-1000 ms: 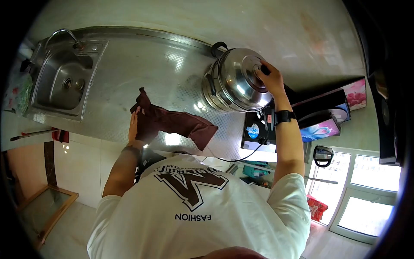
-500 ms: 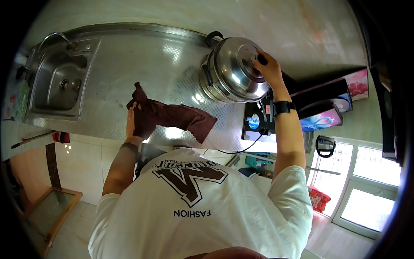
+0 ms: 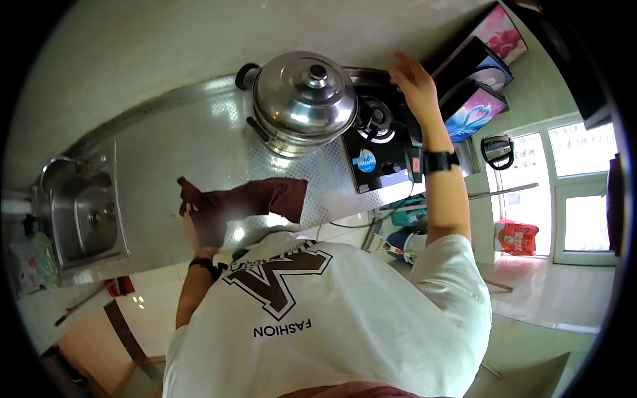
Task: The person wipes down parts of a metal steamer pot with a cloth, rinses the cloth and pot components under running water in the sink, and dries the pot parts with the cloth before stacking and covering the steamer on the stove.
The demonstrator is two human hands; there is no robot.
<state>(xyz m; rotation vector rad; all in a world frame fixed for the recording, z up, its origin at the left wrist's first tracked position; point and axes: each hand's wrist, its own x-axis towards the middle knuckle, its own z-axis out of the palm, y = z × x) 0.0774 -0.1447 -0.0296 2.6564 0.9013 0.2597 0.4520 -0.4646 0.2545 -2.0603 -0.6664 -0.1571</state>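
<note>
My left hand holds a dark brown cloth near its left end, with part of the hand hidden by the fabric. The rest of the cloth lies across the steel counter. A large steel pot with black side handles stands on the counter, its domed lid on top. To the right of the pot, my right hand is raised over the back of the black gas stove, fingers apart and holding nothing. The lid's knob is away from that hand.
A sink with a faucet lies at the left end. Patterned panels stand right of the stove. A kettle is farther right, near the window, and a red bag sits below it.
My right hand has let go of the lid's knob and moved right, over the stove. My left hand stays on the cloth. The view has turned, showing more of the stove.
</note>
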